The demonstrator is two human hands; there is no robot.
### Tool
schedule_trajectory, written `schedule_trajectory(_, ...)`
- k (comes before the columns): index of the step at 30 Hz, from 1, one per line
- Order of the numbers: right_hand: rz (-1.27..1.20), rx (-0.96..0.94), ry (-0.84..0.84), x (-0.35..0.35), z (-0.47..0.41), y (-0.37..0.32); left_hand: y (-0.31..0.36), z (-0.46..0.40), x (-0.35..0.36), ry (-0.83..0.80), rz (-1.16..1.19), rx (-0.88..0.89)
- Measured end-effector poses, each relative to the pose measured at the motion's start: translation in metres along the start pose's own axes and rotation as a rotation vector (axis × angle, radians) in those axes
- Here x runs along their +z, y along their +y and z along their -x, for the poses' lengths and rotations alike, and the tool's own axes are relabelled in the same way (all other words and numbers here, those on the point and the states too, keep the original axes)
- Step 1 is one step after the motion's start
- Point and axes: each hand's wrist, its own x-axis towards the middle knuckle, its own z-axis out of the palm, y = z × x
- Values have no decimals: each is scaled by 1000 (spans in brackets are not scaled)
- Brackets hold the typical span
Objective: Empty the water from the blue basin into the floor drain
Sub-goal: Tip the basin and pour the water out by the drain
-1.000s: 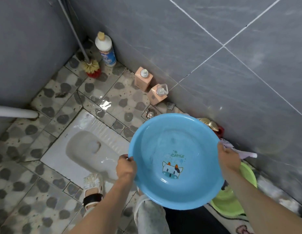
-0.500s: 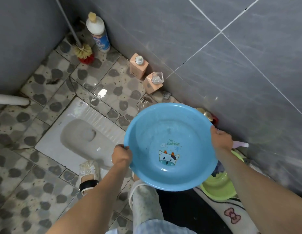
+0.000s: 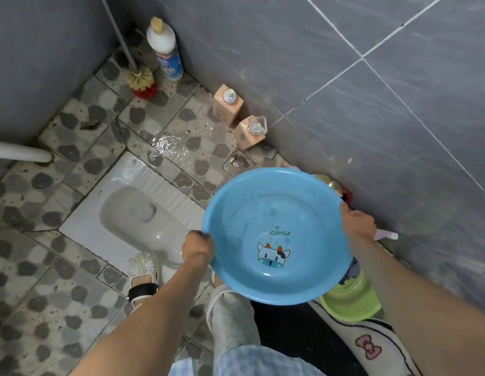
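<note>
I hold a round blue basin (image 3: 273,213) with a cartoon cow printed on its bottom, at about knee height over the tiled floor. My left hand (image 3: 197,248) grips its left rim and my right hand (image 3: 356,222) grips its right rim. A thin layer of water shimmers inside. The floor drain (image 3: 238,161) is a small dark grate by the wall, just beyond the basin's far rim. The tiles left of the drain are wet.
A white squat toilet pan (image 3: 132,210) lies in the floor to the left. Two pink pump bottles (image 3: 227,104) stand against the grey wall, with a cleaner bottle (image 3: 165,50) and toilet brush (image 3: 139,80) in the corner. A green basin (image 3: 349,299) sits under my right arm.
The basin has stayed in both hands and nearly level. The view has shifted slightly, with the basin a little further right and lower in the picture than half a second ago.
</note>
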Motion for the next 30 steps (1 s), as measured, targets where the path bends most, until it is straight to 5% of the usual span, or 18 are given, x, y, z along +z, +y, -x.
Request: schedule_trajectory(30, -37, 49, 22, -19, -11, -11, 23, 4, 2, -19, -59, 59)
